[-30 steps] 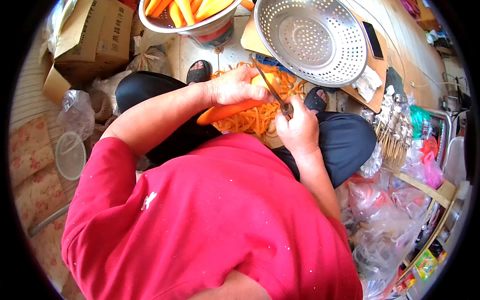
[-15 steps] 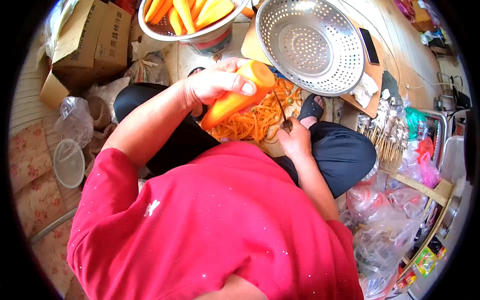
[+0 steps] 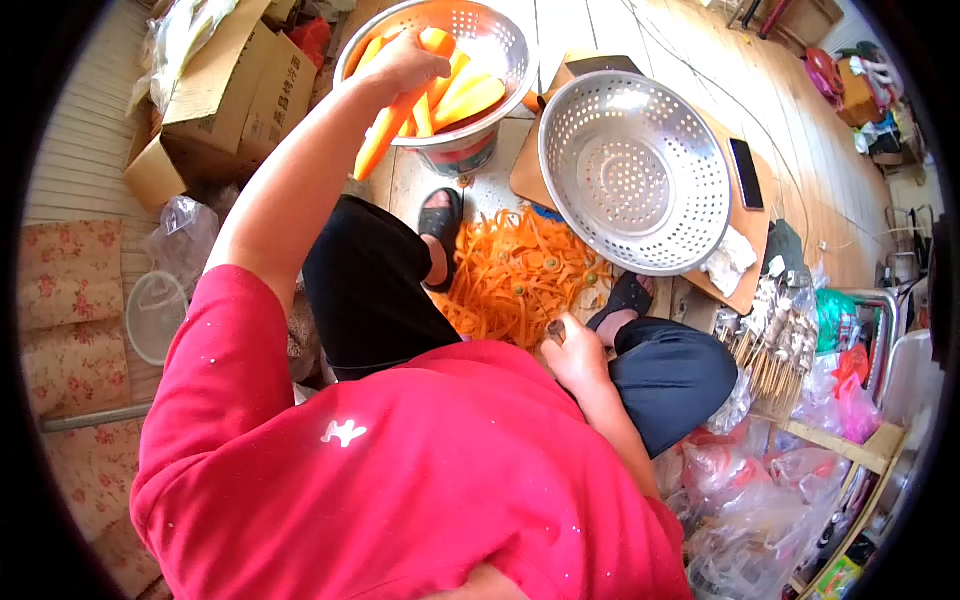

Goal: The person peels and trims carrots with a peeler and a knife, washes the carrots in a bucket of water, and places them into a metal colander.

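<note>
My left hand (image 3: 408, 68) is closed round a long peeled carrot (image 3: 374, 142) at the left rim of a metal colander (image 3: 500, 52). Other peeled carrots (image 3: 470, 100) lie in that colander, which rests on a bucket (image 3: 462, 155). Low in front of my body, my right hand (image 3: 580, 358) grips a knife by its brown handle (image 3: 556, 328); its blade does not show clearly now. Between my feet spreads a heap of orange peelings (image 3: 520, 275), with several cut carrot ends among them.
A second metal colander (image 3: 640, 170) stands on a wooden board (image 3: 745, 285) beside a phone (image 3: 746, 174) and a white cloth (image 3: 730, 260). Skewers (image 3: 770, 345) and plastic bags (image 3: 750, 500) are at my right. A cardboard box (image 3: 230, 100) sits at the left.
My left hand has carried the carrot up and left from above the peelings to the carrot-filled colander. My right hand stays low, and the knife blade has dropped from clear sight. The view has shifted.
</note>
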{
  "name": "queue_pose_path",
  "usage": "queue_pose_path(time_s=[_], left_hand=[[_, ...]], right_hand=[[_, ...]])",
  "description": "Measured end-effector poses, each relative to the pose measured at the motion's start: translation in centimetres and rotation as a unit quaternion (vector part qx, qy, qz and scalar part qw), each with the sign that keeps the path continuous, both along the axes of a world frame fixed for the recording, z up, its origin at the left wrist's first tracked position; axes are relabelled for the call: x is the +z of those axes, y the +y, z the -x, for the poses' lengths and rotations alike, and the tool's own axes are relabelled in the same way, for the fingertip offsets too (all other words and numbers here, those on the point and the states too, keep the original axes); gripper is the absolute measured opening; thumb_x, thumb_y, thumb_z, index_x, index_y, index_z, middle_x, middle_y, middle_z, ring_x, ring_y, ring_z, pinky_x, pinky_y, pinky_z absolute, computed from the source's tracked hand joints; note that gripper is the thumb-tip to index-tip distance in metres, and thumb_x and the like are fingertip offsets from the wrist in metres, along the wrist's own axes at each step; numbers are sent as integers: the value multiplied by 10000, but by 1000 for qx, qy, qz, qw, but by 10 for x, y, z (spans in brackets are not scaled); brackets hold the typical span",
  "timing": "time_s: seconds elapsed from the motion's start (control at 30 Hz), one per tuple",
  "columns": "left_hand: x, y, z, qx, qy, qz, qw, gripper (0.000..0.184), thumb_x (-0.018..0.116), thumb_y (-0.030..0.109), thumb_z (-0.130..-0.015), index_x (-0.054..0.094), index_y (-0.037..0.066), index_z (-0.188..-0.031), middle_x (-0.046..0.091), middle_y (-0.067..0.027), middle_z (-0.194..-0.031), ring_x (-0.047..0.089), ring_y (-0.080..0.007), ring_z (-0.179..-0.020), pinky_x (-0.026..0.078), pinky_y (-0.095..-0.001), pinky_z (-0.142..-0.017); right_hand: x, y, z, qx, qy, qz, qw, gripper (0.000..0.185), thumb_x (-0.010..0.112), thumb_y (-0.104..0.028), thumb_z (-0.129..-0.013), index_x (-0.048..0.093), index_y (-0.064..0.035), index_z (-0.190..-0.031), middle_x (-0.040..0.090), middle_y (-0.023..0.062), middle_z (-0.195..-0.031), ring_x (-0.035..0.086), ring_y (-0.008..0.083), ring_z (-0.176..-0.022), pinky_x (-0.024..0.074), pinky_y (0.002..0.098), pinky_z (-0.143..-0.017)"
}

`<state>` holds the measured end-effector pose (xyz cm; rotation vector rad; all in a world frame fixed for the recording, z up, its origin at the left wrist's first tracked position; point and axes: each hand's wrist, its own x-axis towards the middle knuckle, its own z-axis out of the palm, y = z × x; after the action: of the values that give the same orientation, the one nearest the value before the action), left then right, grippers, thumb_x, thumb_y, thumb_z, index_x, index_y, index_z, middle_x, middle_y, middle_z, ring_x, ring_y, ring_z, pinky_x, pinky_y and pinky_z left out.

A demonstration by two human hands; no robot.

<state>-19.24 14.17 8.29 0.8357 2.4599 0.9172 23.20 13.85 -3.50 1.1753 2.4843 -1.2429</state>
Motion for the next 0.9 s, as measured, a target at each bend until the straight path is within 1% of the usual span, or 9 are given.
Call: queue_pose_path(time_s=[0.13,0.3,0.43,0.57,0.63,0.7,0.77,0.8,0.9], left_hand=[[-20,26,27,-29,110,166,980,682,761,240,-698,477,-22,-1260,603,-227,-1148,588,-318,-1079,464,-370,-923],[-79,49,59,-20,176,166,970,722,764,253,-708,442,-3,-1302,587,-210,-1209,572,-332,-1129,465,-382,-961],[-85,36,65,9,213,42,976,712,733,274,-737,438,80,-1355,498,-183,-1327,489,-323,-1224,399,-390,-1035],[-85,-12,79,111,361,22,926,683,740,280,-724,472,74,-1317,511,-173,-1287,484,-316,-1215,395,-387,-1034],[-71,-45,64,213,326,61,919,673,738,276,-721,476,67,-1305,496,-172,-1309,473,-317,-1221,403,-391,-1024],[-131,-89,91,295,299,2,907,622,755,254,-706,520,83,-1256,578,-132,-1198,538,-292,-1144,438,-397,-968],[-134,-114,77,208,-184,-81,957,515,759,267,-706,575,96,-1155,641,-78,-1029,606,-252,-1014,469,-436,-887],[-125,-106,54,308,-331,-82,889,397,734,292,-729,598,106,-1053,651,-44,-911,644,-223,-879,492,-455,-792],[-149,-97,41,315,-504,-239,768,282,655,241,-791,582,84,-1014,651,-70,-941,656,-256,-821,525,-466,-814]], right_hand=[[-3,2,1,-5,5,15,1000,339,609,-216,-751,598,-62,-1053,645,253,-829,629,427,-818,496,486,-730],[15,14,6,-16,10,40,999,339,607,-209,-754,600,-70,-1063,641,256,-805,629,433,-797,497,480,-710],[26,23,16,-28,15,43,999,306,602,-200,-761,603,-65,-1036,643,245,-787,633,423,-773,501,464,-697],[27,29,25,-51,81,90,991,251,622,-162,-764,610,-45,-986,660,202,-782,657,364,-751,513,411,-682],[27,31,32,-56,109,108,987,224,630,-143,-768,611,-40,-967,670,176,-781,672,325,-732,517,387,-673],[33,31,43,-100,153,167,969,180,642,-118,-779,607,-28,-931,675,111,-771,673,226,-702,517,345,-664],[37,36,56,-82,147,187,968,167,637,-110,-793,602,-22,-931,660,81,-753,655,182,-675,513,324,-643],[39,40,65,-68,145,204,966,155,632,-102,-807,597,-16,-931,644,50,-734,637,138,-648,509,303,-622],[55,50,108,-108,166,295,935,163,616,-86,-822,588,-3,-959,609,32,-696,613,108,-605,499,273,-581]])
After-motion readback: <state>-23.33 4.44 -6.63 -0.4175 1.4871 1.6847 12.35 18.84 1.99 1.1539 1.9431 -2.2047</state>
